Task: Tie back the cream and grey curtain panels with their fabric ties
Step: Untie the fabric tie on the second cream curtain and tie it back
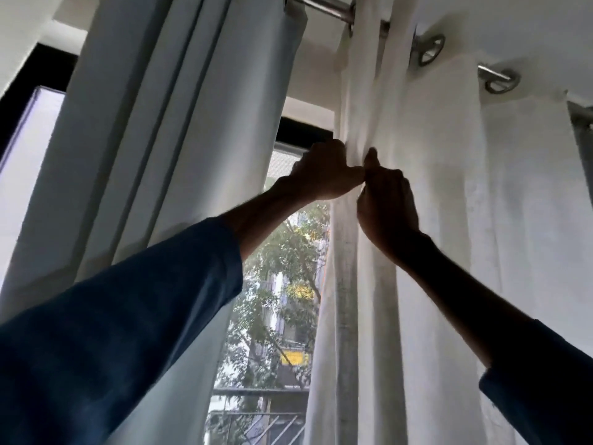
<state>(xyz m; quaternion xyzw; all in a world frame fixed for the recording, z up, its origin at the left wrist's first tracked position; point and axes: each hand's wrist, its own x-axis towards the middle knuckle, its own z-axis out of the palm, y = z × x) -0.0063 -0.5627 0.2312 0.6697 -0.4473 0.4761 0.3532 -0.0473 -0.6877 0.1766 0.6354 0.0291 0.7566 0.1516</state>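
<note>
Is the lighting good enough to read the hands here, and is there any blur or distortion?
Head view: strong backlight from the window leaves the left hand and right hand near-silhouettes against the cream curtain, finger detail mostly lost; wide-angle distortion bows the curtain rod and slants the grey curtain; the left sleeve is soft.

This is a room in a home. A grey curtain [179, 123] and a cream curtain [449, 187] hang by metal eyelets [431, 49] from a steel rod [324, 6] over a dark-framed window [301, 131]. Through the glass show a leafy tree [282, 252] and a balcony railing [256, 422].
</note>
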